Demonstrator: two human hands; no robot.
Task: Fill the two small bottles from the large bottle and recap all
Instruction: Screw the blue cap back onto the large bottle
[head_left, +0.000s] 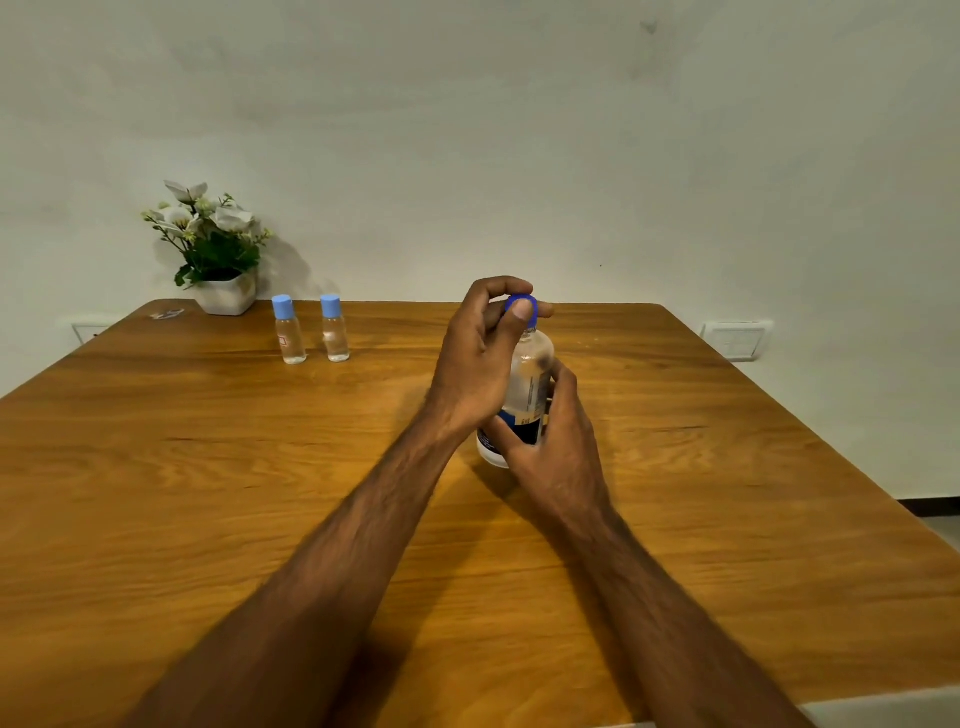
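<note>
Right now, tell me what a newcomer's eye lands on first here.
Two bare hands at the table's centre: the left hand pinches the blue cap of the large bottle, the right hand steadies its base. Far left stand two small bottles beside a potted plant.

The left hand (478, 358) covers most of the large bottle's dark blue cap (521, 301) — only a sliver of it shows between thumb and fingers (506, 286). The right hand (550, 441) hides the lower right side of the large bottle (527, 384), and its label print is too blurred to read. Both forearms run off the bottom edge. The worktop (208, 493) is cut by the left, right and bottom edges. A small flat object (167, 314) beside the flower pot (228, 296) is too small to identify — likewise the marking on the left small bottle (289, 332).
</note>
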